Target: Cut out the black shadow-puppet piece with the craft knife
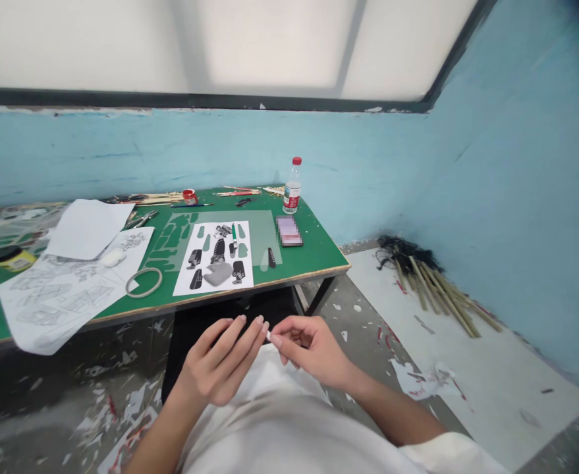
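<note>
In front of my white shirt, both hands meet just below the table's front edge. My right hand (309,345) is closed, its thumb and forefinger pinching a tiny white piece (268,335) whose kind I cannot make out. My left hand (224,362) has its fingers stretched out, their tips close beside that piece; whether they touch it is unclear. On the table ahead lies a white sheet with black-and-grey printed shapes (185,280), with a green pen-like tool (234,234) on it. A small black cut shape (271,257) lies to its right.
The green table (319,247) bears a phone (289,231), a bottle (292,191), a tape roll (130,283), drawings (47,299), pliers (141,219), a red jar (189,196) and a yellow jar (15,258). Sticks (440,293) and paper scraps (116,401) litter the floor.
</note>
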`<state>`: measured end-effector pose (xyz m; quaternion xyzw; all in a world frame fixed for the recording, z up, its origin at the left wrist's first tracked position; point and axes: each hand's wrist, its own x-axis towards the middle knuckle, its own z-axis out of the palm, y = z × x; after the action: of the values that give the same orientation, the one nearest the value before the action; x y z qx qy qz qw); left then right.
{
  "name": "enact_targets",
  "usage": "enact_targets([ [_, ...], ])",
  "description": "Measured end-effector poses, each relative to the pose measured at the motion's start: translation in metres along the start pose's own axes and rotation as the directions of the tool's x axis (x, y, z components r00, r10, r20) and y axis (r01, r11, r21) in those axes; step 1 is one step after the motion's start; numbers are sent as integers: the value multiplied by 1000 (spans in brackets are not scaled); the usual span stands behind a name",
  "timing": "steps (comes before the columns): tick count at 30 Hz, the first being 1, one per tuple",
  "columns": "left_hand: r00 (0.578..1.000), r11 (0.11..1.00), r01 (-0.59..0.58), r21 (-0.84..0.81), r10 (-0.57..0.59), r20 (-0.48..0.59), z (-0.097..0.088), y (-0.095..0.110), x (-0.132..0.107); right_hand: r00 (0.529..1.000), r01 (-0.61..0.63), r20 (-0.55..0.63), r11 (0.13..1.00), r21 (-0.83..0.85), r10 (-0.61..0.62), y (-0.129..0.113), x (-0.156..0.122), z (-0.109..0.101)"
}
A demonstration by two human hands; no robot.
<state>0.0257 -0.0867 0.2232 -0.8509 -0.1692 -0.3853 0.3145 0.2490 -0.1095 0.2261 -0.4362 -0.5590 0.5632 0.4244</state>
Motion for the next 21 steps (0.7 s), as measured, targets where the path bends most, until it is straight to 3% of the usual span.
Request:
enact_targets([
  [6,1000,998,15,-59,-16,-12,3,-1,-3,999,-39,35,999,29,38,-3,0,-2],
  [14,993,993,42,-108,-54,-106,13,-2,-15,968,-213,179,949,232,174,2,7,-11],
  [18,975,978,140,-157,-164,-153,13,-3,-25,972,-213,143,957,200,186,3,8,-11],
  [21,941,941,267,-209,-301,-154,8,5,-22,994,-108,17,994,15,108,5,5,-7],
])
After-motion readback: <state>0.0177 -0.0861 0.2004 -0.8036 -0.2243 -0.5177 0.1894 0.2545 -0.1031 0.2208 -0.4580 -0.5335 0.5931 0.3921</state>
